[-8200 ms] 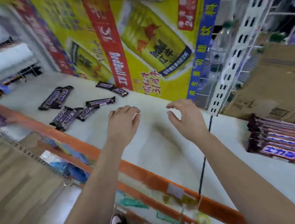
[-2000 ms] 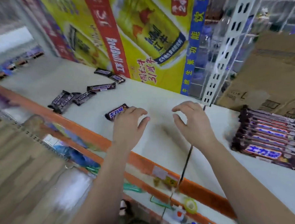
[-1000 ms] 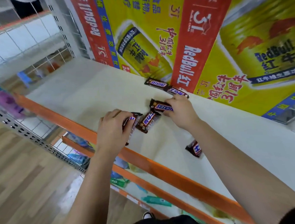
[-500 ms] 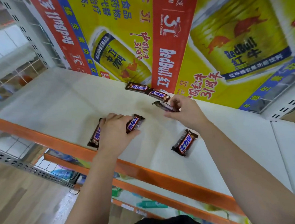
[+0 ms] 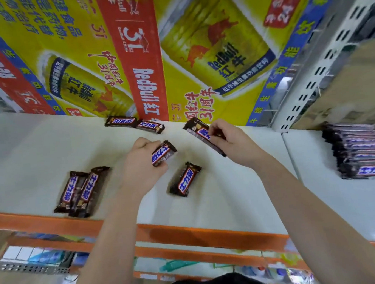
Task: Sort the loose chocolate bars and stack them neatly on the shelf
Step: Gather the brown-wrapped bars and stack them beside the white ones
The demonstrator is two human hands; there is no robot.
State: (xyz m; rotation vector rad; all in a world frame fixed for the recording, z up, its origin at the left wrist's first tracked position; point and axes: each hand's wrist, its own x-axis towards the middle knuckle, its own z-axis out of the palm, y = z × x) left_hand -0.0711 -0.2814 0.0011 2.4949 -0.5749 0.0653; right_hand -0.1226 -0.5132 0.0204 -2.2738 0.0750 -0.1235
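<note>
Up on the white shelf (image 5: 26, 154), both hands are closed on chocolate. The left hand (image 5: 141, 170) curls round one bar (image 5: 163, 153); the right hand (image 5: 231, 140) pinches a second bar (image 5: 200, 133), tilted, near the yellow poster (image 5: 197, 51) at the back. Between the two forearms a loose bar (image 5: 185, 179) lies flat. Two overlapping bars (image 5: 80, 192) sit by the orange front edge (image 5: 200, 235) at the left, two more bars (image 5: 133, 123) lie end to end against the poster, and a neat stack (image 5: 362, 150) stands well apart on the right.
</note>
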